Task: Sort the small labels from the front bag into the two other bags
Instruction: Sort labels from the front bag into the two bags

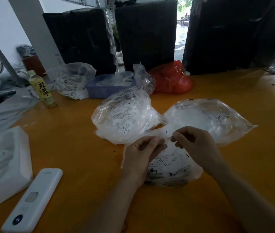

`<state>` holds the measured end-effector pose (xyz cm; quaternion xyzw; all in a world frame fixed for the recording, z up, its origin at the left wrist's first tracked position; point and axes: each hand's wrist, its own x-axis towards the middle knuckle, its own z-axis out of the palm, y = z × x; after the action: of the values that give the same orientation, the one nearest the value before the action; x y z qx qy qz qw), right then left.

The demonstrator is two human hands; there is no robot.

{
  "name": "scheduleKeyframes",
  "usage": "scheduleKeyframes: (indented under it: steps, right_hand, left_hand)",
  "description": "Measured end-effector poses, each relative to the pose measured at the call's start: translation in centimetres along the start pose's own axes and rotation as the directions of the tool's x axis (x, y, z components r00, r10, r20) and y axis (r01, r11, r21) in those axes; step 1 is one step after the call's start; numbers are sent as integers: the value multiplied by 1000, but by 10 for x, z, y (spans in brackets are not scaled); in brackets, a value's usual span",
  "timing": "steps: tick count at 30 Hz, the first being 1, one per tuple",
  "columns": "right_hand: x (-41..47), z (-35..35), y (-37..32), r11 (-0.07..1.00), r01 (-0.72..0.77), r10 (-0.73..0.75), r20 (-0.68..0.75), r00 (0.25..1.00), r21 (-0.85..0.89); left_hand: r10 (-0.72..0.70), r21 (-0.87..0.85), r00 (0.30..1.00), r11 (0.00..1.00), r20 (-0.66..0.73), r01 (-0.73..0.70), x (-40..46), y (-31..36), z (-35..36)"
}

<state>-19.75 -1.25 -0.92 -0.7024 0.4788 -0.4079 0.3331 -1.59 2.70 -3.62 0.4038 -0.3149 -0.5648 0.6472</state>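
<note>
Label [167,132] marked M is pinched in the right hand [195,142] above the front bag [175,167], with the left hand [143,148] loosely curled beside it, and the right bag [207,118] lies nearest, just behind that hand.

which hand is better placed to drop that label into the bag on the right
Right. The right hand already pinches the label and sits just in front of the right bag; the left hand is nearer the left bag.
</note>
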Motion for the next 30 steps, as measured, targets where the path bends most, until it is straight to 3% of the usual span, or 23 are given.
scheduleKeyframes:
  steps: [8, 20, 26, 30]
  right_hand:
    - [-4, -4, -9, 958, -117, 150, -111, 982, 262]
    - [1, -6, -3, 830, -50, 174, -173, 969, 556]
    - [3, -3, 0, 846, -67, 169, -148, 975, 528]
    - [1, -2, 4, 966, 62, -7, -217, 976, 250]
  left_hand:
    - [-36, -39, 999, 999, 23, 36, 1, -1, -1]
    - [-39, -45, 998, 998, 56, 41, 2, -2, -2]
    - [-40, -18, 997, 999, 60, 41, 2, -2, -2]
    - [-36, -14, 997, 999, 66, 37, 2, -1, -3]
